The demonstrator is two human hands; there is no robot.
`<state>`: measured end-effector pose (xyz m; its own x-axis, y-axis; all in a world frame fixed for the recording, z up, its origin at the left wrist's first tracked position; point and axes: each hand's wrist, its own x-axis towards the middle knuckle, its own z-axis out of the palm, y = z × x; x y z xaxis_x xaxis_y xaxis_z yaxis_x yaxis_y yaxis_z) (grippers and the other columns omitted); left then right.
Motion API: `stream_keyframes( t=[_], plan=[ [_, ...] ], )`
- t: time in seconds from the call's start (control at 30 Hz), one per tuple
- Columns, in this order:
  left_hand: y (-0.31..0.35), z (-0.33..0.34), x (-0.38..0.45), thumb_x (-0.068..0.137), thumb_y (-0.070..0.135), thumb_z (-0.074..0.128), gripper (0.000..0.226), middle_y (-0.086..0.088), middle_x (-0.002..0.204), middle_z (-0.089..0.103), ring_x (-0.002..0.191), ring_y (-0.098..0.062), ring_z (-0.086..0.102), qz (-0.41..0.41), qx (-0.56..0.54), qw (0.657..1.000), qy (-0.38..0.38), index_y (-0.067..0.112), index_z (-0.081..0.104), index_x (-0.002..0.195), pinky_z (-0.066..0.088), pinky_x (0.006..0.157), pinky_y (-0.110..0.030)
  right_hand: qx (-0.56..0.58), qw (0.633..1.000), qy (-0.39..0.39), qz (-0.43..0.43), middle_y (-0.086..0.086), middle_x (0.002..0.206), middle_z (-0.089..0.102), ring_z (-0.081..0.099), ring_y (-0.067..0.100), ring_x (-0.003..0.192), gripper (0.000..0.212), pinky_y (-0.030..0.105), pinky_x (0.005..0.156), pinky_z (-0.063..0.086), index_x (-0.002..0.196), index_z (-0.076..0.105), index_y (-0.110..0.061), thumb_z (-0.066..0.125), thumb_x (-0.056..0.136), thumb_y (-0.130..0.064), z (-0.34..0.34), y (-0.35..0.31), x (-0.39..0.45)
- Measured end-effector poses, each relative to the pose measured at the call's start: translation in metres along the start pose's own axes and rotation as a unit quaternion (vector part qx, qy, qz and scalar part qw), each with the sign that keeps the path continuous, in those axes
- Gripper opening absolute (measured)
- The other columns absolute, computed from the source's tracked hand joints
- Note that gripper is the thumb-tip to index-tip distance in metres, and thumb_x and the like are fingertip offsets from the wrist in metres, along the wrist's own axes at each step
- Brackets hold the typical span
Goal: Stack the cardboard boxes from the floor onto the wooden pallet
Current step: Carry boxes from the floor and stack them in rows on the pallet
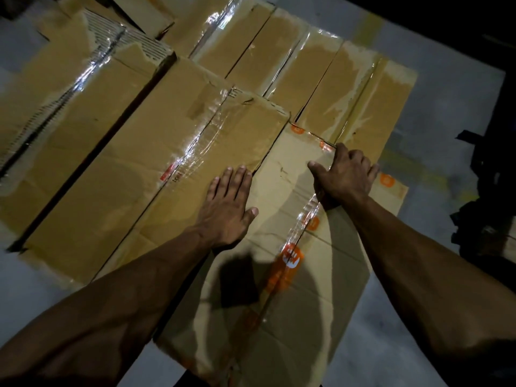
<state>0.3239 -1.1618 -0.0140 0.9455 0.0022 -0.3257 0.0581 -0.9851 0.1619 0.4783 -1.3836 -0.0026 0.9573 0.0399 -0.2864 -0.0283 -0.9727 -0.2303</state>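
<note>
Both hands were on the pale box with orange logos [279, 261], the nearest carton in view. The left hand [227, 203] lay flat, fingers straight and close together, pressing along the seam where that box met the taped brown box [156, 174] just to its left. The right hand [344, 177] rested on the box's far right part with thumb spread and fingers bent over the far edge, gripping the top panel there.

The pale box lay flush among other cartons, its top level with theirs. Further taped boxes [315, 79] ran in a row at the far side, and a larger torn-topped box [69, 88] sat at the far left. Grey floor [446, 113] showed to the right and near left. No wooden pallet was visible; whether it lay under these cartons could not be told.

The step appeared to be seating this box tight against its neighbours. To do it well, the left palm should keep downward pressure at the seam while the right hand draws or pushes the far edge square, closing any gap. The creased, taped top panel would probably flex, so force is better spread over the edges than the centre.
</note>
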Motion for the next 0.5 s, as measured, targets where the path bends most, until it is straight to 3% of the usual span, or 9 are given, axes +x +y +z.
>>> stream_keyframes(
  t=[0.1,0.3,0.4,0.5],
  plan=[
    [0.000,-0.001,0.001,0.092,0.056,0.016,0.083,-0.005,0.166,-0.018,0.152,-0.026,-0.017,-0.001,-0.002,1.000,-0.004,0.013,-0.012,0.157,-0.013,0.120,-0.040,0.003,1.000,-0.011,0.005,0.016,0.151,0.037,0.025,0.035,0.144,0.084,0.057,0.119,0.008,0.151,0.031,-0.023,0.047,0.086,-0.074,0.000,-0.001,-0.001],
    [0.001,-0.002,0.001,0.101,0.053,0.029,0.079,-0.003,0.166,-0.017,0.153,-0.024,-0.016,0.001,-0.026,1.000,0.002,0.015,-0.011,0.158,-0.010,0.121,-0.041,0.028,0.999,-0.033,0.033,0.012,0.167,-0.002,-0.005,0.031,0.153,0.080,0.049,0.122,0.000,0.159,0.006,-0.017,0.038,0.098,-0.057,-0.001,-0.016,-0.043],
    [-0.001,-0.003,0.002,0.102,0.054,0.028,0.080,-0.004,0.165,-0.021,0.152,-0.026,-0.019,0.007,-0.026,1.000,-0.014,0.015,-0.016,0.157,-0.011,0.120,-0.041,0.078,0.996,-0.027,0.024,0.010,0.166,0.007,0.007,0.029,0.152,0.073,0.048,0.121,0.009,0.158,0.015,-0.016,0.037,0.098,-0.052,0.009,-0.018,-0.099],
    [0.001,-0.015,0.000,0.103,0.052,0.031,0.082,-0.008,0.165,-0.020,0.152,-0.029,-0.018,0.018,-0.044,0.998,-0.045,0.012,-0.016,0.156,-0.009,0.121,-0.044,0.118,0.990,-0.051,0.053,0.016,0.153,0.035,0.033,0.034,0.142,0.071,0.051,0.115,0.029,0.143,0.040,-0.013,0.030,0.089,-0.057,0.027,-0.016,-0.168]
  ],
)
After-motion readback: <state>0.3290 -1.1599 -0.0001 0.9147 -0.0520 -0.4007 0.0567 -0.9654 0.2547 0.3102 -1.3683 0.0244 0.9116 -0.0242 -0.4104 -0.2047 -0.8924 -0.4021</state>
